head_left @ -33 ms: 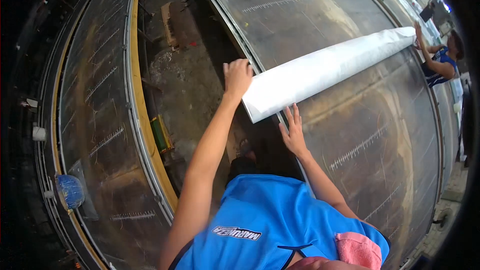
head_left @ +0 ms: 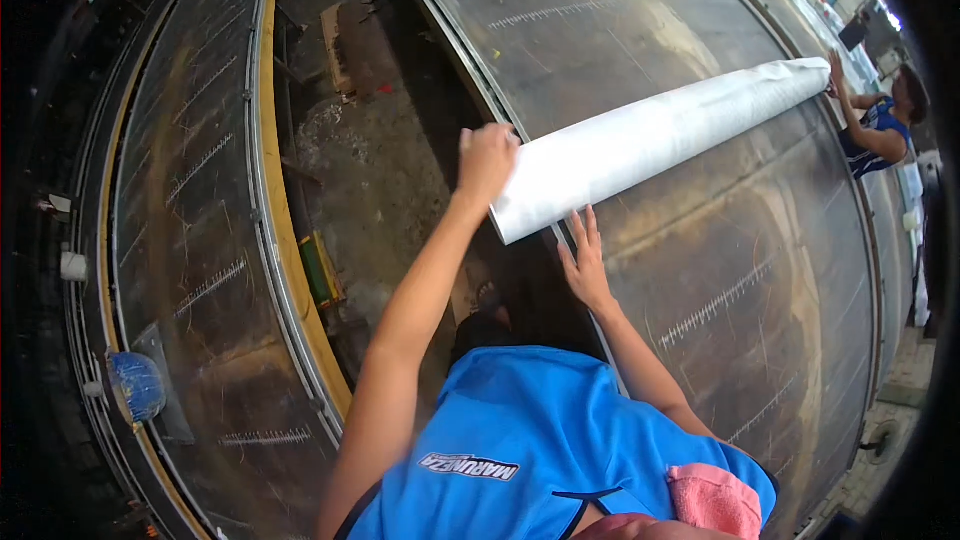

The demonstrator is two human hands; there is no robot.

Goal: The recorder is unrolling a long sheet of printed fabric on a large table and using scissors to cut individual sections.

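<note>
A long white roll of sheet material (head_left: 655, 142), fabric or paper, lies slantwise across the dark table (head_left: 715, 292). Its near end juts past the table's left edge. At that end my left hand (head_left: 487, 162) has its fingers curled over the roll's upper corner; the fingertips are partly hidden. My right hand (head_left: 588, 265) rests flat by the table's edge, fingers stretched out and their tips against the roll's lower side. Across the table, a co-worker's hands (head_left: 838, 80) are at the roll's far end.
A second long table (head_left: 215, 240) with a yellow side rail (head_left: 268, 130) runs along the left, a blue bowl-like container (head_left: 138, 386) at its outer edge. Between the tables is a dark floor aisle (head_left: 365, 170) with a green and yellow object (head_left: 320, 270). The co-worker (head_left: 880, 130) stands beyond the far edge.
My left hand has shifted slightly right, further over the roll's near end. The roll's upper corner there is more covered. My right hand has stayed nearly where it was.
</note>
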